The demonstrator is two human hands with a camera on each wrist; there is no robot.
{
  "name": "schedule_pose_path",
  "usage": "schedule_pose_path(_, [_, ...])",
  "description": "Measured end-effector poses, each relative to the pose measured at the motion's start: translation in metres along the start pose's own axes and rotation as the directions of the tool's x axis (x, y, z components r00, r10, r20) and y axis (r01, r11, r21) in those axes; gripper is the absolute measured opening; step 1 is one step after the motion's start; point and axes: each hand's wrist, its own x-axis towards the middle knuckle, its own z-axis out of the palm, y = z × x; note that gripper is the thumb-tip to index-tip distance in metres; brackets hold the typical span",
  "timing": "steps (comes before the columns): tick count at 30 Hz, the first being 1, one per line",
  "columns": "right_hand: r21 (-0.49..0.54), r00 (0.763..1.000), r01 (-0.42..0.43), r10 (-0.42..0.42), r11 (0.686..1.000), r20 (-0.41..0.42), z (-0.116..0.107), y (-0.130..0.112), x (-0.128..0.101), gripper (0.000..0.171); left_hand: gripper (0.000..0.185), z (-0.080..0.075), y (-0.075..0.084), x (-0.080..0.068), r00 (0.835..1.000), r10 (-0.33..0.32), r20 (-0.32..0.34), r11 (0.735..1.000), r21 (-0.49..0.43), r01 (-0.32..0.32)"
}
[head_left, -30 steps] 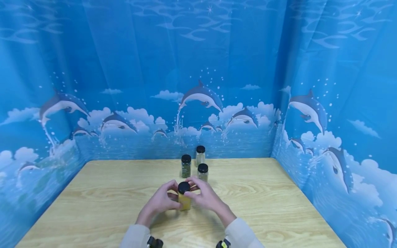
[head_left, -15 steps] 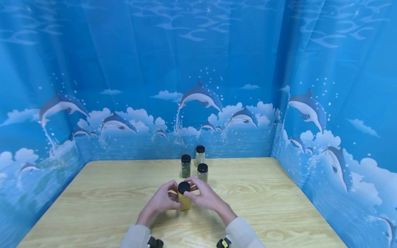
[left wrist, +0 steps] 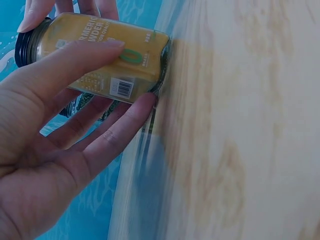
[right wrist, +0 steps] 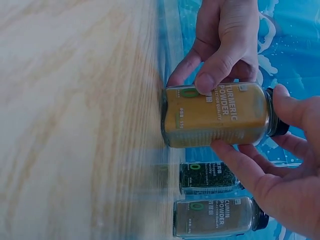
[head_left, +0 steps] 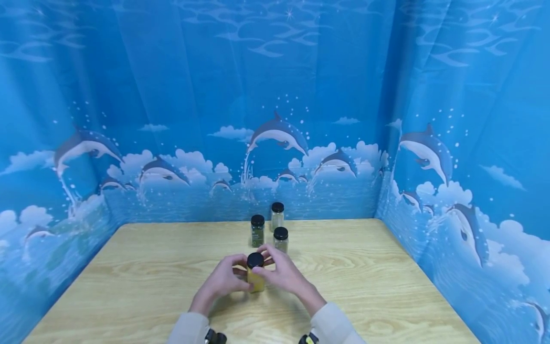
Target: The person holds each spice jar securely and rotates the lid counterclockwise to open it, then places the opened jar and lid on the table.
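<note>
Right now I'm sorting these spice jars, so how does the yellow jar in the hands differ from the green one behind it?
The turmeric jar holds bright yellow powder; the green jar holds dark green flakes. The left hand and right hand grip the turmeric jar, while the green jar stands untouched. The turmeric jar is nearer the person, the green jar farther back. Both are upright glass jars with black lids.

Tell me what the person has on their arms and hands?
Both hands, left hand and right hand, are bare: no gloves, and no rings show. Each arm wears a pale cream sleeve down to the wrist. A small black device is strapped at each wrist; the right one shows a yellow-green spot.
</note>
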Motion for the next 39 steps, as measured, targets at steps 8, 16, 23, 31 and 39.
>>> schedule_pose_path(8, [-0.043, 0.999, 0.035, -0.034, 0.998, 0.023, -0.002, 0.000, -0.001, 0.038, 0.051, 0.000, -0.001, 0.002, 1.000, -0.018, 0.004, 1.000, 0.007, 0.018])
schedule_pose_path(16, [-0.061, 0.994, 0.066, -0.060, 0.996, 0.088, -0.005, 0.000, -0.003, 0.044, 0.051, -0.001, -0.002, 0.004, 1.000, -0.024, 0.013, 0.999, 0.023, 0.024])
schedule_pose_path(23, [-0.058, 0.994, 0.031, -0.025, 0.998, 0.110, -0.007, -0.001, -0.005, 0.050, 0.050, -0.001, -0.002, 0.002, 1.000, -0.008, 0.011, 1.000, 0.020, 0.008])
schedule_pose_path(31, [-0.028, 1.000, -0.024, 0.024, 0.999, 0.011, 0.002, -0.001, -0.002, 0.050, 0.050, -0.002, -0.001, 0.001, 1.000, 0.009, 0.018, 1.000, -0.013, -0.009])
schedule_pose_path(39, [-0.035, 1.000, 0.019, -0.020, 0.999, -0.021, 0.005, -0.003, -0.001, 0.037, 0.049, -0.002, 0.001, -0.001, 1.000, -0.004, 0.018, 1.000, -0.027, 0.004])
